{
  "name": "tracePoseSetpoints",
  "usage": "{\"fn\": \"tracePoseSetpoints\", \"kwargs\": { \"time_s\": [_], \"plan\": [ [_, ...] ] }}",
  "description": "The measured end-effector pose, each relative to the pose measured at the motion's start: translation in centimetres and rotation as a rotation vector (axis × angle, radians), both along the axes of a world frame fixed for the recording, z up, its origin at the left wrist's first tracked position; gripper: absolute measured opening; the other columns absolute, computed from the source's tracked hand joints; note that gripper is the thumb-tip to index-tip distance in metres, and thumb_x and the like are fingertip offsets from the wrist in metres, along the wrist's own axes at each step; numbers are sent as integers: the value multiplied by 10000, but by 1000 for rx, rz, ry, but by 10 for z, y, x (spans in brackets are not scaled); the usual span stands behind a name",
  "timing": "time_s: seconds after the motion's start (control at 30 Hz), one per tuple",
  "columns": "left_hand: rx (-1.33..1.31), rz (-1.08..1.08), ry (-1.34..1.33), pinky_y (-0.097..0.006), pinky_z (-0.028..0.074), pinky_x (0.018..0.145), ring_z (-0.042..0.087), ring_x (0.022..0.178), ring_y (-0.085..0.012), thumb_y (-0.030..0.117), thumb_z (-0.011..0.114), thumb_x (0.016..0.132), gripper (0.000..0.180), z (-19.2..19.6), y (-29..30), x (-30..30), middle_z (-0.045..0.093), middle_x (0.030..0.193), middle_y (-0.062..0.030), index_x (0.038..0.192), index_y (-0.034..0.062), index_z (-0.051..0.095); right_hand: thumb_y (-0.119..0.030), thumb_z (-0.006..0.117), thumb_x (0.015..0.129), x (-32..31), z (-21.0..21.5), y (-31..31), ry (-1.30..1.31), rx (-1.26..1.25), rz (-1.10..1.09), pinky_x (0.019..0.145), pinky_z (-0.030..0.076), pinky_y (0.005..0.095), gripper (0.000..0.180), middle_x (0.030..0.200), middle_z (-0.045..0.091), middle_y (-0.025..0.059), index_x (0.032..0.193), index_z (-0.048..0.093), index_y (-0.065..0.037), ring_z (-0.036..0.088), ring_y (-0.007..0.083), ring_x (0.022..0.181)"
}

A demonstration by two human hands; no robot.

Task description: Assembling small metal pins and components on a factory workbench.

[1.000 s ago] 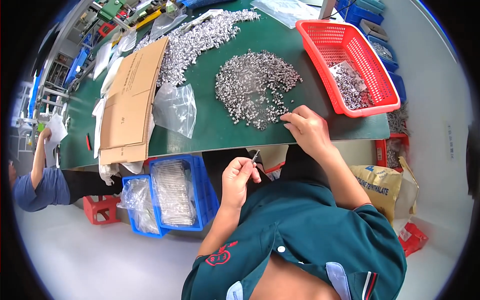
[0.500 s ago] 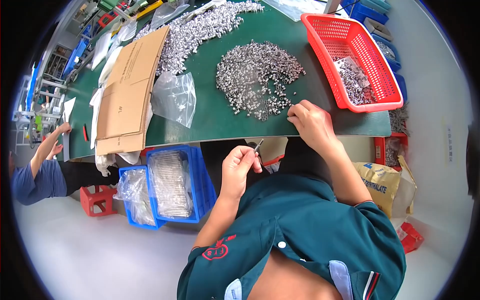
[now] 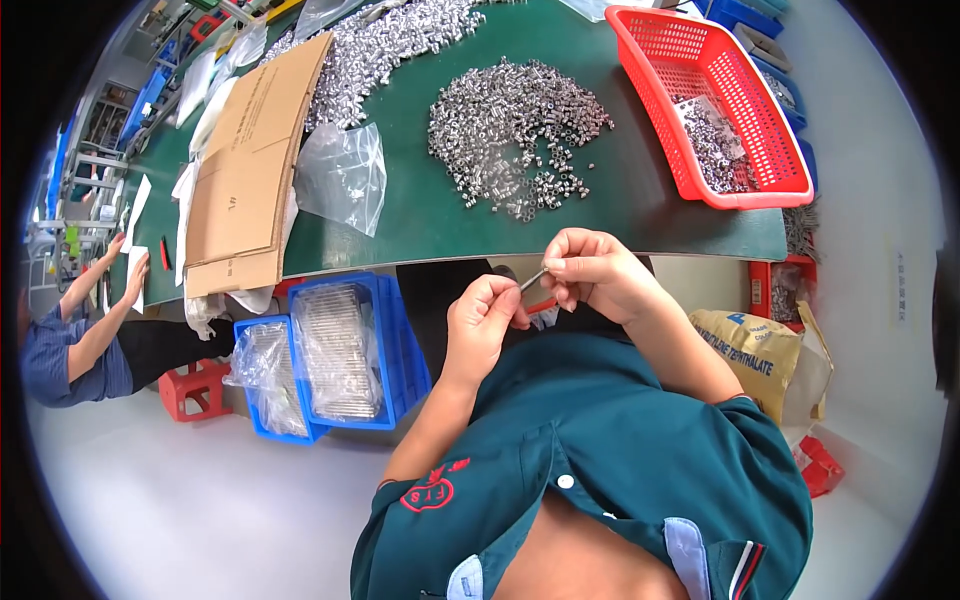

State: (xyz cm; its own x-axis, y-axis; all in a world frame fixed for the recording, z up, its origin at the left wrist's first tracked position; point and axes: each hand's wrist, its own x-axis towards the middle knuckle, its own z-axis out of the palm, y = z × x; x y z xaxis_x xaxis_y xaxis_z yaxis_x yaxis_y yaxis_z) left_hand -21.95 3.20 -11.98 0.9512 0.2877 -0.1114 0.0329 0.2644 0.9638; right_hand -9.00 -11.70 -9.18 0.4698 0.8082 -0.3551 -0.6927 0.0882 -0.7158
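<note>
In front of my body, just off the table's near edge, my left hand (image 3: 483, 322) pinches a thin metal rod (image 3: 533, 280) between thumb and fingers. The rod slants up to the right. At its upper end are the closed thumb and fingertips of my right hand (image 3: 597, 272); whatever small piece they may hold is hidden. Beyond both hands, on the green table (image 3: 420, 215), lies a pile of small silver metal rings (image 3: 490, 115), with a few loose ones at its right edge.
A red plastic basket (image 3: 690, 165) with more small metal parts stands at right. Left of the pile are a clear bag (image 3: 345, 185), flat cardboard (image 3: 245, 165) and a larger metal heap (image 3: 385, 50). Blue crates (image 3: 400, 370) sit below. A co-worker (image 3: 75, 355) handles white sheets at far left.
My right hand has come back from the near edge of the ring pile to the rod's end. My left hand still grips the rod. The co-worker's hands have shifted on the sheets.
</note>
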Motion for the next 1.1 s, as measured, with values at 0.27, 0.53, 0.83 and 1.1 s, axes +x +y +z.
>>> {"fn": "tracePoseSetpoints", "kwargs": {
  "time_s": [0.27,0.53,0.83,1.1],
  "plan": [
    [445,10,-19,-219,454,588,552,629,-91,66,537,912,77,5,4,-5,582,705,-40,901,-5,565,-104,623,842,2,2,0,183,47,127,526,486,249,94,745,630,78,841,578,-21,580,115,577],
    [47,45,30,-220,450,599,539,621,-90,92,528,925,99,1,2,-2,569,695,-31,890,5,558,-57,616,861,-25,3,9,-355,-127,-120,617,511,241,134,783,616,57,951,568,30,588,95,661],
    [-81,-87,28,-229,460,594,545,613,-96,91,522,924,111,1,10,-7,583,698,-41,889,-7,562,24,674,773,-15,24,2,-858,-291,39,636,481,227,96,813,610,21,852,624,0,581,78,708],
    [-283,-115,0,-250,470,607,549,600,-122,134,539,922,138,2,8,-4,588,688,-59,876,5,549,8,686,740,-8,7,3,-732,-163,44,629,481,248,183,774,600,55,917,638,-1,590,109,713]
  ]
}}
